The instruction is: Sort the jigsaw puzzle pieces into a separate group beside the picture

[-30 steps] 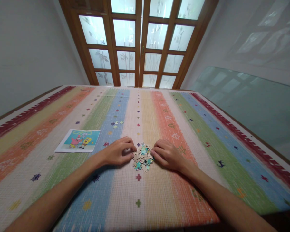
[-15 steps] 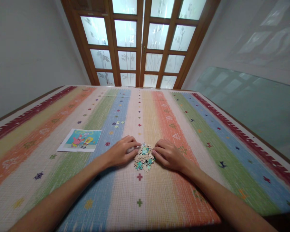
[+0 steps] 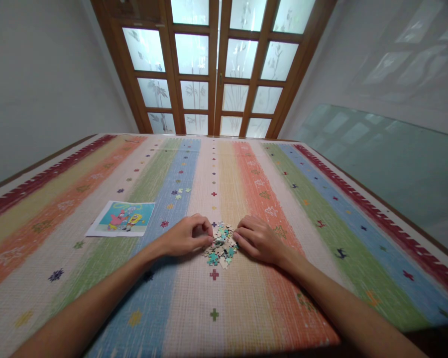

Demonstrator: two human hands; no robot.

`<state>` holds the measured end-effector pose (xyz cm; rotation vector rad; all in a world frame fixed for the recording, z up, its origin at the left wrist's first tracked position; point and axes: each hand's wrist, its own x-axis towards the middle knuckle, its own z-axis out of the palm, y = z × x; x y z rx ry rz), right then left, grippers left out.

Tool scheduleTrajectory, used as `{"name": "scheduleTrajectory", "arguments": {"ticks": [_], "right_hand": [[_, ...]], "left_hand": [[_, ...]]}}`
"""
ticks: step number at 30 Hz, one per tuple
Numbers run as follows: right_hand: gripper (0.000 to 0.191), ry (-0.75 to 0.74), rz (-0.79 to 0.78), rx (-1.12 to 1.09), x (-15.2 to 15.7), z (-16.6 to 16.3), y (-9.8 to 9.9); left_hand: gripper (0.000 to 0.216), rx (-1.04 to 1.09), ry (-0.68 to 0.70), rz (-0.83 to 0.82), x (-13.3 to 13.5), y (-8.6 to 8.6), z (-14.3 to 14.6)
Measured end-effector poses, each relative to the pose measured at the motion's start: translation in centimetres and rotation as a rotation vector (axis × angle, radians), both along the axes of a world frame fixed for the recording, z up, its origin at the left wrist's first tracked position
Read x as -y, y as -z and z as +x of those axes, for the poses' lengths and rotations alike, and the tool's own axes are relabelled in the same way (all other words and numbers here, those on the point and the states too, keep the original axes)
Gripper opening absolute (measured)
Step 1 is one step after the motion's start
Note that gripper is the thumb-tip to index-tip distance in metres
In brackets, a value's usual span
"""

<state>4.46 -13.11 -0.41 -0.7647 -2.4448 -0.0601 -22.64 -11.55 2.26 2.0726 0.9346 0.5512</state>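
Note:
A small heap of jigsaw puzzle pieces, turquoise, pale and brownish, lies on the striped cloth between my hands. At its left edge my left hand is closed in a pinch, thumb and forefinger together on a puzzle piece that barely shows. My right hand rests against the right side of the heap with fingers curled and closed; whatever its fingertips hold is hidden. Left of my left hand, a printed cartoon picture with a pink and a yellow figure lies flat.
Several loose puzzle pieces lie apart on the blue stripe, farther back. The striped tablecloth covers the wide table. Wooden doors with frosted panes stand behind, and a glass panel is along the right wall.
My left thumb and forefinger have come together into a rounder pinch. Pieces in the heap have shifted a little. My right hand stays almost in place.

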Motion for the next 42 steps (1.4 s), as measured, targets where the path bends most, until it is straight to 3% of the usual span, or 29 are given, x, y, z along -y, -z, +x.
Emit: {"name": "scheduleTrajectory", "arguments": {"ticks": [2, 4, 10, 15, 26, 38, 42], "right_hand": [[0.038, -0.002, 0.000, -0.007, 0.0, 0.0, 0.1], [0.038, -0.004, -0.004, -0.015, 0.0, 0.0, 0.2], [0.037, -0.015, -0.011, -0.012, -0.1, 0.0, 0.2], [0.037, -0.013, -0.011, -0.012, -0.1, 0.0, 0.2], [0.037, -0.014, -0.011, -0.012, 0.0, 0.0, 0.1], [0.036, -0.008, -0.011, 0.000, 0.1, 0.0, -0.1], [0.037, -0.009, -0.008, -0.003, 0.0, 0.0, 0.0]], "left_hand": [[0.017, -0.008, 0.021, -0.075, -0.3, -0.4, -0.6], [0.018, -0.022, -0.016, -0.043, -0.9, -0.7, -1.3], [0.009, -0.091, -0.348, 0.474, -3.7, 0.5, -3.8], [0.015, -0.313, -0.319, 0.698, -5.3, 2.2, -4.7], [0.028, -0.494, -0.363, 0.763, -5.8, 3.5, -4.6], [0.029, -0.446, -0.332, 0.753, -5.8, 3.3, -5.1], [0.029, -0.282, -0.296, 0.771, -5.2, 2.9, -4.5]]}}
